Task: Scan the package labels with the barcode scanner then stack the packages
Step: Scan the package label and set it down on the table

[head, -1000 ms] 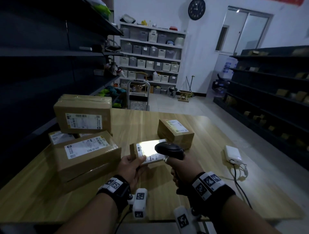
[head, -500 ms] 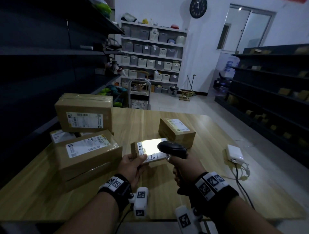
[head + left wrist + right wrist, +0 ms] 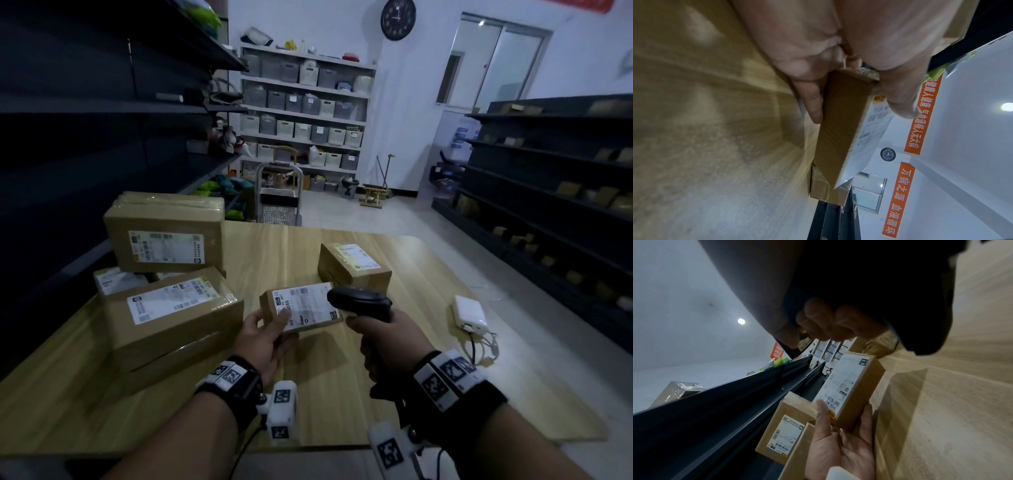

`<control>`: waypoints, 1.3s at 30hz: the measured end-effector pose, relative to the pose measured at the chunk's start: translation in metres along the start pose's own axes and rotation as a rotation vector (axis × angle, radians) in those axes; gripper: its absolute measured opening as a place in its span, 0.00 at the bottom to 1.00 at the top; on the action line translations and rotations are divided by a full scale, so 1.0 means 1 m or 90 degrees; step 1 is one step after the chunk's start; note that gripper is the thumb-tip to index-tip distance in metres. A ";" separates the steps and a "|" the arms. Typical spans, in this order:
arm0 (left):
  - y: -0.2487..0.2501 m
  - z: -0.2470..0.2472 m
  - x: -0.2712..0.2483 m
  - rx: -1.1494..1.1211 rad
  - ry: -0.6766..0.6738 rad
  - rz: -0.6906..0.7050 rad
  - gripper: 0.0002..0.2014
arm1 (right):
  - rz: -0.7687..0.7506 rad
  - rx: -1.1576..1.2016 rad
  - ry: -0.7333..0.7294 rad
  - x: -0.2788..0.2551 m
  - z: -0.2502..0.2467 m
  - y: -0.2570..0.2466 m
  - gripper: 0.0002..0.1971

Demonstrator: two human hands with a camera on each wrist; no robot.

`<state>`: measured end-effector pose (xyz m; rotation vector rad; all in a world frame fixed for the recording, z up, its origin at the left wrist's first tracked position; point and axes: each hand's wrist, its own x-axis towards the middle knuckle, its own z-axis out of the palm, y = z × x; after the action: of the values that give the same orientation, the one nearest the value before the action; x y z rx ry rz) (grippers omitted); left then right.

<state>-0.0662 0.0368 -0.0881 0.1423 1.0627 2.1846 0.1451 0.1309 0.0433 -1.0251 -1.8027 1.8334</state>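
Underneath, wooden table; dark shelving alongside.

The table has a pale wood-grain top with a smooth, faintly shiny finish. The small box and the other boxes are matt brown cardboard, some with glossy clear tape along the seams, and each carries a smooth white paper label; the torn corner of the small box shows rough corrugated board in the left wrist view. The scanner is smooth black plastic with a slight sheen, the charger is glossy white plastic, and the wristbands look like dark matt cloth.
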 end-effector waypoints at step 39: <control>0.007 0.021 0.002 0.120 0.016 -0.058 0.34 | 0.165 0.619 0.059 0.095 -0.067 0.087 0.22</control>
<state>-0.0636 0.0485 -0.0696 0.1481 1.2644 2.0089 0.1491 0.2349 -0.0573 -0.9117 -0.5456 2.3456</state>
